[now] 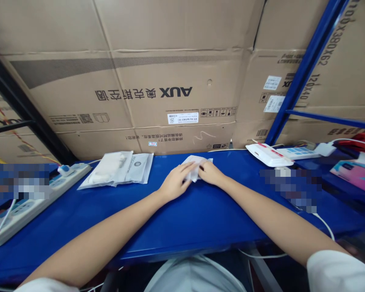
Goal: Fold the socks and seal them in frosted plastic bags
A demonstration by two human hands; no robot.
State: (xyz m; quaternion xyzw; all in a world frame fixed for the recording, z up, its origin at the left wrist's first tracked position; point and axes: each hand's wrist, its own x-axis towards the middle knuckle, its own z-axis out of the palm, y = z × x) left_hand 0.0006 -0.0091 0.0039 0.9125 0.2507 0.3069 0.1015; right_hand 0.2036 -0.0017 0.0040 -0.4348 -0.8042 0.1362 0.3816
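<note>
My hands are close together on the blue worktop [200, 227], both narrowed around one crumpled white sheet [194, 168], thin like tissue, though I can't tell its material. My left hand [176, 181] lies over the sheet's left side, and my right hand [211, 173] pinches its right side, so the sheet sits between them. My forearms reach forward from white sleeves [337, 271].

To the left lie two flat white packets [115, 169], overlapping. One has a round dark logo and small writing I can't read. Beyond them is one white power strip [39, 202], and on the right a second power strip [298, 153] sits just beside a white case with red stripes [269, 155]. Behind everything, stacked cardboard cartons [175, 92] show "AUX" and Chinese characters upside down, plus "120X40" at the right.
</note>
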